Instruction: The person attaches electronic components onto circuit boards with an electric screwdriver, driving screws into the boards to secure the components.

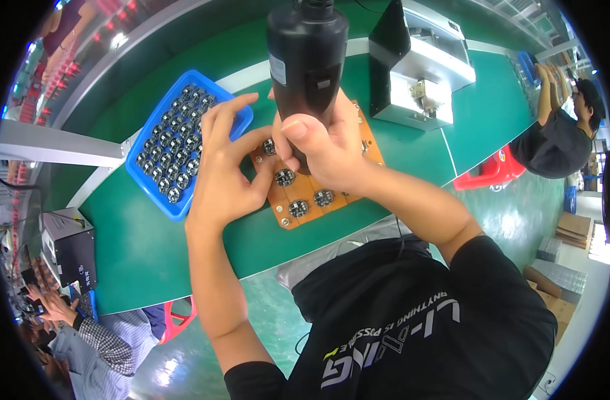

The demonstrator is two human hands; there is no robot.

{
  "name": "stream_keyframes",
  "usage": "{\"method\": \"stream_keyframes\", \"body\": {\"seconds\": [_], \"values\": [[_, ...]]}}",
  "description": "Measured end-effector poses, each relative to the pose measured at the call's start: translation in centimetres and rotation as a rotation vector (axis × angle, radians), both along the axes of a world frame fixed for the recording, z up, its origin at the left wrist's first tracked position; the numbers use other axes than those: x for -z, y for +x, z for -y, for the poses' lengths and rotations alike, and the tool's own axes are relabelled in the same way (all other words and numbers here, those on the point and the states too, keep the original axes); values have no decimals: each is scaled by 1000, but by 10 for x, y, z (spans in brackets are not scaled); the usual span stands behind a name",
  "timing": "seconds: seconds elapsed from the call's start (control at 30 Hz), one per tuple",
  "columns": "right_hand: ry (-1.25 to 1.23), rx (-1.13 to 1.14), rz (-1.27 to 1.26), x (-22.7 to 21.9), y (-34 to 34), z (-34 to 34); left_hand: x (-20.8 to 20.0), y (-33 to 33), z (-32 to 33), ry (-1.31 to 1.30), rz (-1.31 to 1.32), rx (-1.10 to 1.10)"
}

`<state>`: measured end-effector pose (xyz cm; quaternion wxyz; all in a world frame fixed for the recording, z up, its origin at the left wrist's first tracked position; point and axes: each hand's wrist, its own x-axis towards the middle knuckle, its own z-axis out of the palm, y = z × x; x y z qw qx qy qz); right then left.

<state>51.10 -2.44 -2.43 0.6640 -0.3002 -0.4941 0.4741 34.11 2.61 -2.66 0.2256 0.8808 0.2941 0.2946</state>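
My right hand is wrapped round a black electric screwdriver, held upright over an orange-brown fixture board. The driver's tip is hidden behind my hand. Small round circuit boards sit on the fixture, among them one near its front edge, one to the right of that and one below my right hand. My left hand rests over the fixture's left side, its fingers spread and its thumb and forefinger curved apart round a round board. I see nothing held in it.
A blue tray filled with round circuit boards lies left on the green table. A metal-and-black machine stands at the back right, a dark box-shaped device at far left. Other people sit on both sides.
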Motion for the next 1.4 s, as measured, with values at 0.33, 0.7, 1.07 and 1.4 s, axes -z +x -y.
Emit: {"method": "stream_keyframes", "body": {"seconds": [0.33,0.7,1.07,1.4], "values": [[132,386,68,-16,43,14,-5,5,6,-41,-160,15],[247,848,166,-34,165,31,-5,10,6,-52,-205,14],[97,505,17,-26,146,32,-2,8,3,-58,-207,-10],[91,233,50,-15,8,14,3,1,1,-12,-173,26]]}}
